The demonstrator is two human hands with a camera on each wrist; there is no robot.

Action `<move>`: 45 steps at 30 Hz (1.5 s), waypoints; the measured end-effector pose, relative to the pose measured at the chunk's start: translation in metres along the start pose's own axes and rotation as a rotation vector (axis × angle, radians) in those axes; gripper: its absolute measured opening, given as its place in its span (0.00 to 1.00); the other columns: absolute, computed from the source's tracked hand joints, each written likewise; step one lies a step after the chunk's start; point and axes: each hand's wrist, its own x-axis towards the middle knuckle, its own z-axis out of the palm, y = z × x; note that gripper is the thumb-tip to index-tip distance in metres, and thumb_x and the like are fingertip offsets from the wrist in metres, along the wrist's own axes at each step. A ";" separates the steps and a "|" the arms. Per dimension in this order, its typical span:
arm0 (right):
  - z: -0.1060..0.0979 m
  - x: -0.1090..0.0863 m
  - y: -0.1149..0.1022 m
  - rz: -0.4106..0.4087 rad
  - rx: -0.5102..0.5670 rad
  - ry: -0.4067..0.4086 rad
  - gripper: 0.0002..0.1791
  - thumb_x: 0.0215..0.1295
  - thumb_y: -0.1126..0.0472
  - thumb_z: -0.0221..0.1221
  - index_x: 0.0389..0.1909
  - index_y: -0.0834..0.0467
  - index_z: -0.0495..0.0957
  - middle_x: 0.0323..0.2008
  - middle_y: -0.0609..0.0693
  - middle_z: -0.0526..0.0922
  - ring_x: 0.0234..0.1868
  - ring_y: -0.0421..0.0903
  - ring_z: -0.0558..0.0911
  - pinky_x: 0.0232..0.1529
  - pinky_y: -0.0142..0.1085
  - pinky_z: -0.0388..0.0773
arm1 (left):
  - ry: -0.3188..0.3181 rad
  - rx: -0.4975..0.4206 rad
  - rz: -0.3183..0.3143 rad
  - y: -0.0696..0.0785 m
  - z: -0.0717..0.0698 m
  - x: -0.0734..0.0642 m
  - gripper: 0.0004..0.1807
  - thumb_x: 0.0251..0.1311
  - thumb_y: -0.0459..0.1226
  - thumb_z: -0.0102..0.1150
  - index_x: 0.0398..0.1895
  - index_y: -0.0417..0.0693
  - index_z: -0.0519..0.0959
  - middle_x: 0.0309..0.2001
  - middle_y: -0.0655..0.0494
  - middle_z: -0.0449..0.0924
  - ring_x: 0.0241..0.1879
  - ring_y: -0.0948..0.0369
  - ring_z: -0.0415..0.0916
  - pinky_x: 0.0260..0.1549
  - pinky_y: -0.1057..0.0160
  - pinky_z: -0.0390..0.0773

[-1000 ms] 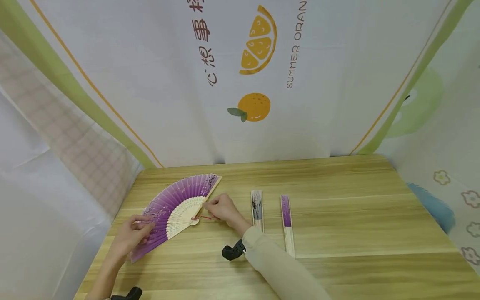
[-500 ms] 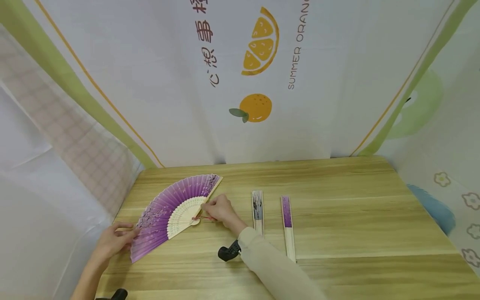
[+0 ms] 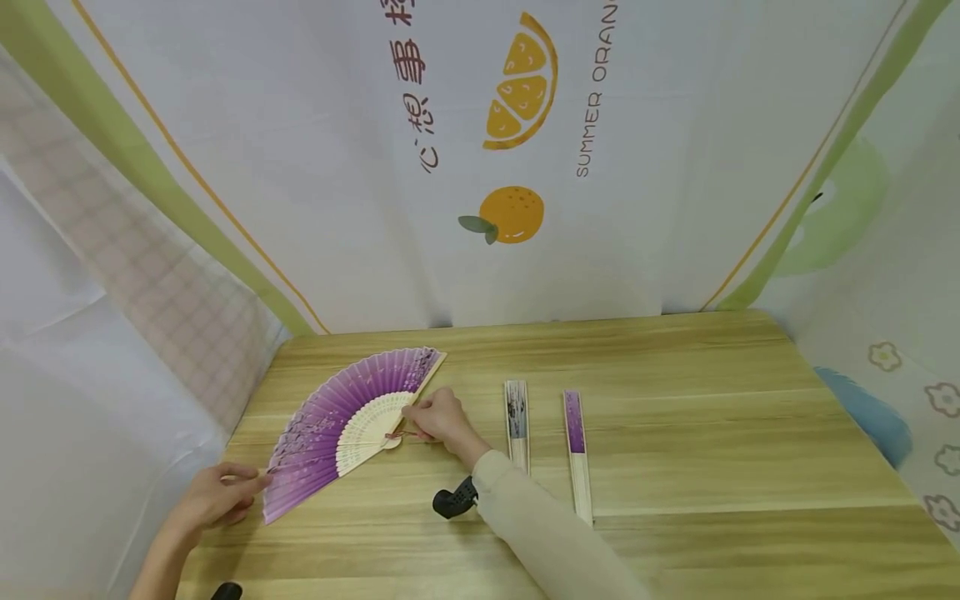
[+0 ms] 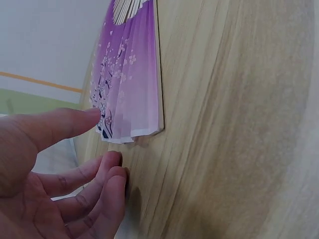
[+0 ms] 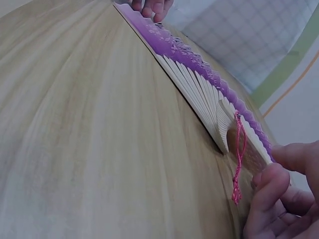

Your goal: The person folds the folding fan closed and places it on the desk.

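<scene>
A purple folding fan (image 3: 318, 429) with blossom print and pale slotted ribs lies spread on the left of the wooden table. My right hand (image 3: 444, 418) pinches its right outer rib between thumb and fingers, near the pivot. In the right wrist view a pink cord tassel (image 5: 239, 159) hangs from the pivot end. At the fan's left outer edge is my left hand (image 3: 213, 497), fingers loosely bent and holding nothing. The left wrist view has the thumb overlapping the scalloped edge of the fabric, with the other fingertips just beyond it.
Two folded fans lie right of my right hand, one grey-patterned (image 3: 516, 417) and one purple (image 3: 575, 442); my right sleeve (image 3: 547, 533) passes close by them. Printed white cloth (image 3: 360, 250) hangs behind the wooden table (image 3: 697, 433). Black wrist camera parts (image 3: 455, 500) jut out beside the right wrist.
My left hand has slid left and toward me, off the fan's purple fabric to its outer edge. The right hand stays at the outer rib, and the fan remains spread.
</scene>
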 end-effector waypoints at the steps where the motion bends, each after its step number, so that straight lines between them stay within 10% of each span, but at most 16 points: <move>1: 0.001 0.000 0.000 0.002 0.003 0.006 0.18 0.69 0.63 0.65 0.19 0.66 0.79 0.09 0.47 0.70 0.09 0.38 0.67 0.10 0.25 0.64 | 0.004 0.004 -0.002 0.000 0.000 0.000 0.29 0.66 0.39 0.66 0.53 0.18 0.68 0.31 0.52 0.78 0.28 0.62 0.78 0.30 0.63 0.85; 18: 0.013 0.000 -0.002 0.024 -0.031 0.044 0.12 0.64 0.65 0.69 0.22 0.63 0.83 0.16 0.53 0.81 0.10 0.37 0.70 0.11 0.25 0.65 | 0.038 0.034 0.005 0.001 0.008 0.002 0.16 0.60 0.33 0.70 0.38 0.26 0.76 0.25 0.54 0.79 0.23 0.64 0.74 0.23 0.68 0.80; 45: 0.016 0.003 -0.004 0.044 -0.097 0.100 0.11 0.61 0.62 0.72 0.21 0.58 0.84 0.15 0.49 0.81 0.10 0.37 0.71 0.11 0.25 0.66 | 0.000 0.098 0.109 -0.014 0.003 0.011 0.24 0.56 0.31 0.75 0.47 0.21 0.75 0.36 0.48 0.84 0.33 0.60 0.80 0.31 0.64 0.83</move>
